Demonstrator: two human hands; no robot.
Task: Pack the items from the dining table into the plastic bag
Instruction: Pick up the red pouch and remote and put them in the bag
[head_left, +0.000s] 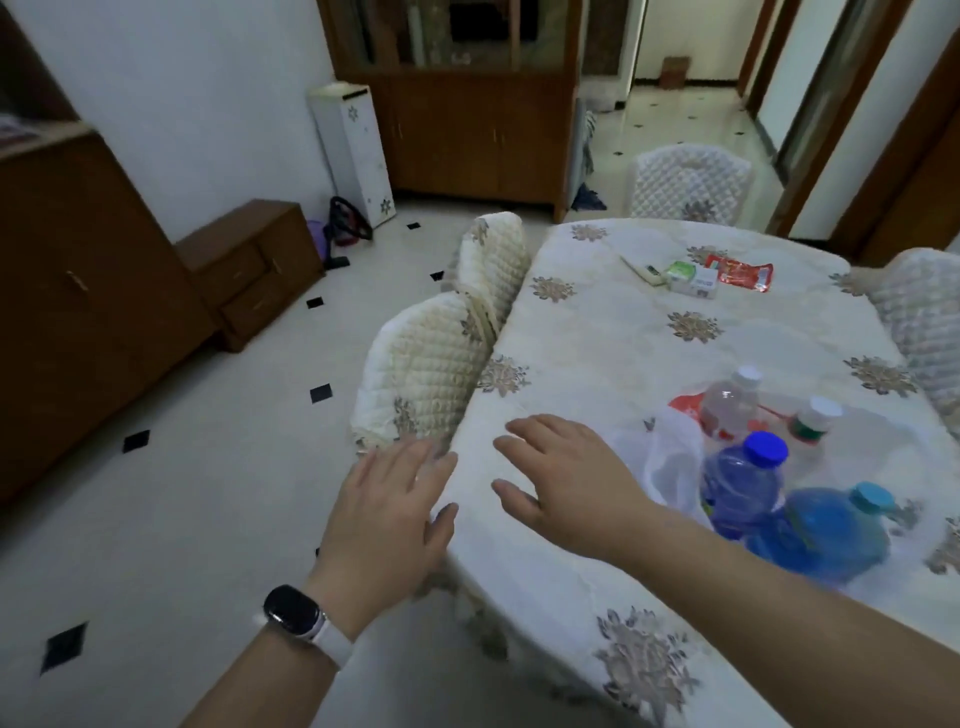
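The dining table (597, 353) wears a cream floral cloth. A thin clear plastic bag (670, 467) lies on it near the front right, with several bottles standing in or on it: a clear one (730, 402), a small white-capped one (813, 421), a dark blue one (743, 480) and a wide blue one (826, 530). My right hand (566, 480) hovers flat, fingers spread, just left of the bag. My left hand (389, 514) is open at the table's left edge, holding nothing. Far back lie a white remote (644, 270), a small box (693, 280) and a red packet (740, 273).
Quilted chairs stand along the table's left side (431, 374), at the far end (691, 182) and on the right (924, 322). Wooden cabinets (249, 265) line the left wall, on a tiled floor (182, 493). A watch sits on my left wrist.
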